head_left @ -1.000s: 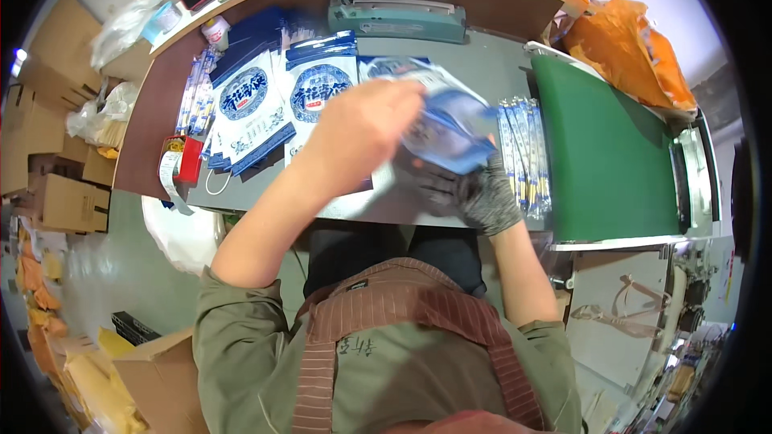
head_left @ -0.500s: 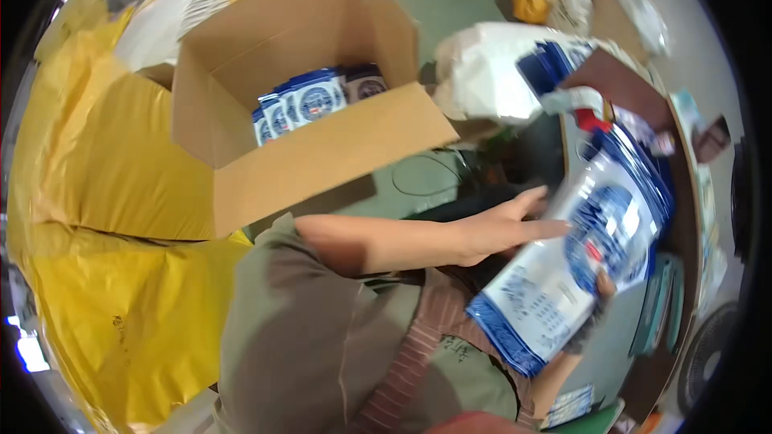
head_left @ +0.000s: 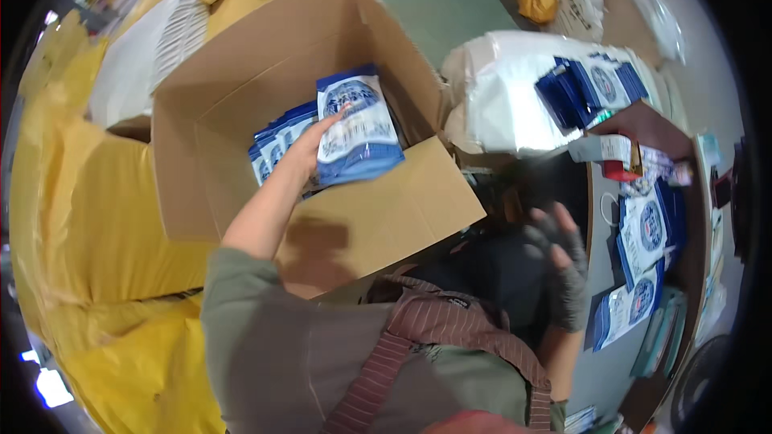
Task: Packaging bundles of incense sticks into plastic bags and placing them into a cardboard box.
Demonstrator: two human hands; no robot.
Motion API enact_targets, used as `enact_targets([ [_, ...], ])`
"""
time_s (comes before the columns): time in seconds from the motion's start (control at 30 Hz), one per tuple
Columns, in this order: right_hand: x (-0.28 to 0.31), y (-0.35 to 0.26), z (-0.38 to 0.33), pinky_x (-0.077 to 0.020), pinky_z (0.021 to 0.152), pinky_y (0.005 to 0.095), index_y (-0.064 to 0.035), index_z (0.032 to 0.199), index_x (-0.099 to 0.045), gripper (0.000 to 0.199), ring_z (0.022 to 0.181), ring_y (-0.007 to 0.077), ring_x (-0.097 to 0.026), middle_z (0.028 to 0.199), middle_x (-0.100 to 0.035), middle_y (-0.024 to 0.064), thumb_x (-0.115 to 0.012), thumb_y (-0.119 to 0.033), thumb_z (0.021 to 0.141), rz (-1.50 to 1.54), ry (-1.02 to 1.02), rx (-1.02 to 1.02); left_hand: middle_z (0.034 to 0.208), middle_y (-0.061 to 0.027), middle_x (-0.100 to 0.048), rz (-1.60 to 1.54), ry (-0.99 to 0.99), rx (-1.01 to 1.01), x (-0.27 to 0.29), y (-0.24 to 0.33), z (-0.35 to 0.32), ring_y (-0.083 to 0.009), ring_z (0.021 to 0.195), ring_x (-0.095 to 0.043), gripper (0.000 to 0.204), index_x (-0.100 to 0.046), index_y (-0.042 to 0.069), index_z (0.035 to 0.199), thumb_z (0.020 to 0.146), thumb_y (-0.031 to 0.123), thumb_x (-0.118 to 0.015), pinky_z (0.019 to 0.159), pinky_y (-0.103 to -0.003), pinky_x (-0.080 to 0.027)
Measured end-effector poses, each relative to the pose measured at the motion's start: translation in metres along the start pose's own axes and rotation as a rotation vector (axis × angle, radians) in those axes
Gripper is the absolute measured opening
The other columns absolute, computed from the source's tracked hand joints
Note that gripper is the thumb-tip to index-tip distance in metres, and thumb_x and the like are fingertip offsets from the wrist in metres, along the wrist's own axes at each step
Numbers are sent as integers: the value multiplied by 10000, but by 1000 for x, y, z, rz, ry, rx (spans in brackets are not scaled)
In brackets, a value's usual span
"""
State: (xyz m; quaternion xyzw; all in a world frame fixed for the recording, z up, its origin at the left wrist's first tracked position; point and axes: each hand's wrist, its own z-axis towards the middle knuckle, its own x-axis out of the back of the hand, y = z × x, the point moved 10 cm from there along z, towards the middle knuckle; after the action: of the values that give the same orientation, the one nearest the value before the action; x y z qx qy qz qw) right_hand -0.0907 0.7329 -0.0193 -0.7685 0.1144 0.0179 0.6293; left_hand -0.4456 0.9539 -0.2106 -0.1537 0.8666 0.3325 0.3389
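My left hand (head_left: 307,148) is closed on a blue-and-white plastic pouch (head_left: 359,130), holding it over the opening of a cardboard box (head_left: 233,104). Whether it is one pouch or a thin stack, I cannot tell. Inside the box, beside that hand, stand several similar pouches (head_left: 273,145) in a leaning row. My right hand (head_left: 563,261), in a grey fingerless glove, is raised between the box and the desk with its fingers apart and nothing in it. More of these pouches (head_left: 643,229) lie on the grey desk (head_left: 605,269) to its right.
A white wrapped bale (head_left: 507,96) behind the desk bears another stack of pouches (head_left: 595,88). The desk also holds a grey-and-red tape dispenser (head_left: 615,153) and teal folders (head_left: 663,329). Large yellow sacks (head_left: 121,217) fill the left side. A fan (head_left: 704,382) stands at the lower right.
My left hand has swung left from the desk side to the box and now holds the pouch there. My right hand has let go of the pouch and come up with its fingers spread.
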Motion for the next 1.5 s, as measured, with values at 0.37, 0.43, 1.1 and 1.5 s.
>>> enact_targets([
  [0.37, 275, 56, -427, -394, 1022, 359, -31, 1287, -529, 376, 1143, 262, -533, 1247, -575, 134, -546, -127, 923, -1040, 1814, -113, 1319, -182, -533, 1563, 794, -961, -112, 59, -21, -257, 1180, -531, 447, -509, -33, 1275, 948, 267, -555, 977, -419, -431],
  [0.43, 270, 71, -438, -381, 1034, 421, -15, 1281, -503, 480, 1194, 361, -490, 1262, -529, 222, -616, -242, 873, -1564, 1834, -398, 1387, -188, -438, 1160, 248, -1335, -225, 8, -96, -282, 1228, -489, 464, -383, -32, 1382, 964, 107, -528, 1044, -405, -398],
  [1.1, 329, 154, -573, -298, 1108, 423, 96, 1389, -347, 790, 1315, 430, -374, 1409, -371, 327, -421, -553, 946, -711, 2069, -772, 1493, -282, -252, 1806, -1434, -708, -559, -740, -181, -424, 1381, -258, 843, -213, -99, 1430, 891, 448, -560, 1111, -508, -231],
  [1.5, 339, 119, -415, -499, 763, 288, -19, 1143, -586, 402, 863, 168, -593, 990, -622, 74, -737, -205, 820, 784, 1437, 467, 1468, -235, -301, 1386, -1694, -94, -535, -698, -204, -404, 1316, -355, 613, -344, -25, 1369, 848, 143, -619, 1062, -426, -333],
])
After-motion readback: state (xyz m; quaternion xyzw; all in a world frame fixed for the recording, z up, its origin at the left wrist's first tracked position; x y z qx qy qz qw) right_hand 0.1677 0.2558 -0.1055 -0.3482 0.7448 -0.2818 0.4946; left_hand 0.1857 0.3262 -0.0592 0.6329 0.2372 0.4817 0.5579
